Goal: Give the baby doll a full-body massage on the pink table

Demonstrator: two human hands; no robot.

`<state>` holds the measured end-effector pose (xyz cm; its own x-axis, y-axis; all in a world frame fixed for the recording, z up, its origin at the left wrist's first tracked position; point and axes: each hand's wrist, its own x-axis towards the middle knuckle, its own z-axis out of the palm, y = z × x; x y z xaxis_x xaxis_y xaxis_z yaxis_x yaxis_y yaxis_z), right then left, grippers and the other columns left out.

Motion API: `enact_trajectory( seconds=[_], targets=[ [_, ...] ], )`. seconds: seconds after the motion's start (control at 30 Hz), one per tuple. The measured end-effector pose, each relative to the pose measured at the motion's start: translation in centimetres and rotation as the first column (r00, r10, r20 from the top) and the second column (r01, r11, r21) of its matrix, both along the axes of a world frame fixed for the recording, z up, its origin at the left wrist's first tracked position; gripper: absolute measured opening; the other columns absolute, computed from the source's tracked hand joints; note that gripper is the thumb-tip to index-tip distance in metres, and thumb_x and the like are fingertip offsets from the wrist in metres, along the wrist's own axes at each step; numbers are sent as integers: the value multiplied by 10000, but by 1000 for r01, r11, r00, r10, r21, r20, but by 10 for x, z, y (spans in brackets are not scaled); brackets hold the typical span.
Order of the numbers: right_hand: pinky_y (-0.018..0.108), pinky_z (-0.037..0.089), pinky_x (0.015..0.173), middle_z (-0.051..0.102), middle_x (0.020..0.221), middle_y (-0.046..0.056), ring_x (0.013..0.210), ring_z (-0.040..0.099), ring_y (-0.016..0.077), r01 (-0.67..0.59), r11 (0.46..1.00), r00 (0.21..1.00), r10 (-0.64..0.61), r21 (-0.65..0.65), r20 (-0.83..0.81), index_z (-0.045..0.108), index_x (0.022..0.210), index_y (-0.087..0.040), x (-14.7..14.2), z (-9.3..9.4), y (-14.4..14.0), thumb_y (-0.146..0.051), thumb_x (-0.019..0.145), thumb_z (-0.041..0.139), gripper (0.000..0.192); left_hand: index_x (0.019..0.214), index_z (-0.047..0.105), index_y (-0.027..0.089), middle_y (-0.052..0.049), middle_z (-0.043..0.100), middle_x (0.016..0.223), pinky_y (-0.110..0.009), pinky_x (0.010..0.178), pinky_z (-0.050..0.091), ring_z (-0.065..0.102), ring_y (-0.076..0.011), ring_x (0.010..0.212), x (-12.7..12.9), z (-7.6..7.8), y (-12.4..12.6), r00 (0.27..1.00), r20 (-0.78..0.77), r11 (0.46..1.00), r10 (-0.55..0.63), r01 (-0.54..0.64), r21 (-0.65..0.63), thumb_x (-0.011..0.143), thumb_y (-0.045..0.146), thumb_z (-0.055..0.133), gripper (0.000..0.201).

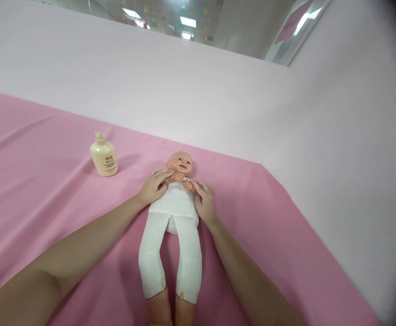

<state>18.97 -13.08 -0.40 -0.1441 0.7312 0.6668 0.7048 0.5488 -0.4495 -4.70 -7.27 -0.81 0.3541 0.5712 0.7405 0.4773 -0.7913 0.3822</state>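
Observation:
A baby doll lies on its back, head away from me, its plastic feet cut off by the bottom edge of the view. White cloth covers its torso and legs. At the doll's arm on the left side, my left hand is closed, with its fingers reaching toward the doll's small hand under the chin. My right hand holds the other arm, fingertips near the second plastic hand. Both doll forearms are bent up over the chest. My thumbs are partly hidden.
A cream pump bottle with dark print stands upright to the left of the doll. Pink cloth covers the table, with folds at the left. A white wall rises behind and on the right, with a window above.

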Motion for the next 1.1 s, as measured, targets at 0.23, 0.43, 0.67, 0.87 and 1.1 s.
enact_trajectory(
  seconds=[0.23, 0.43, 0.67, 0.87, 1.1],
  targets=[
    [513, 354, 1134, 536, 1374, 83, 1287, 472, 248, 72, 996, 988, -79, -61, -132, 435, 1423, -254, 0, -6, -1, -56, 771, 422, 682, 1308, 507, 214, -101, 628, 1259, -472, 1030, 419, 543, -259, 1175, 0, 1, -2, 998, 41, 999, 43, -42, -30, 939, 214, 454, 373],
    [463, 261, 1201, 358, 1548, 103, 1443, 332, 203, 40, 991, 914, -89, -130, -396, 246, 1503, -237, -2, -3, -1, -230, 937, 410, 589, 1268, 449, 197, -133, 581, 1241, -472, 1034, 410, 525, -248, 1174, -1, -4, 1, 960, 256, 980, 112, -63, -191, 989, 287, 373, 303],
    [461, 252, 1193, 338, 1552, 124, 1435, 336, 204, 136, 974, 790, -217, -182, -574, 281, 1458, -237, 0, 2, 1, -402, 967, 396, 530, 1018, 378, 227, -114, 571, 1163, -426, 969, 455, 567, -214, 1102, 0, -9, 7, 871, 480, 926, 106, 88, -366, 985, 425, 396, 202],
    [455, 284, 1168, 381, 1519, 125, 1390, 388, 213, 118, 976, 791, -203, -182, -577, 308, 1450, -237, 0, 1, 1, -450, 959, 407, 545, 984, 382, 233, -97, 580, 1122, -407, 937, 457, 573, -212, 1060, 0, -7, 7, 859, 501, 921, 107, 104, -376, 971, 473, 417, 243],
    [456, 312, 1152, 397, 1521, 115, 1377, 413, 217, 98, 977, 799, -191, -189, -571, 308, 1465, -255, -1, 2, -1, -460, 969, 399, 544, 985, 385, 234, -87, 577, 1096, -390, 922, 458, 572, -205, 1045, -1, -6, 6, 863, 490, 919, 124, 86, -385, 969, 461, 424, 231]
  ],
)
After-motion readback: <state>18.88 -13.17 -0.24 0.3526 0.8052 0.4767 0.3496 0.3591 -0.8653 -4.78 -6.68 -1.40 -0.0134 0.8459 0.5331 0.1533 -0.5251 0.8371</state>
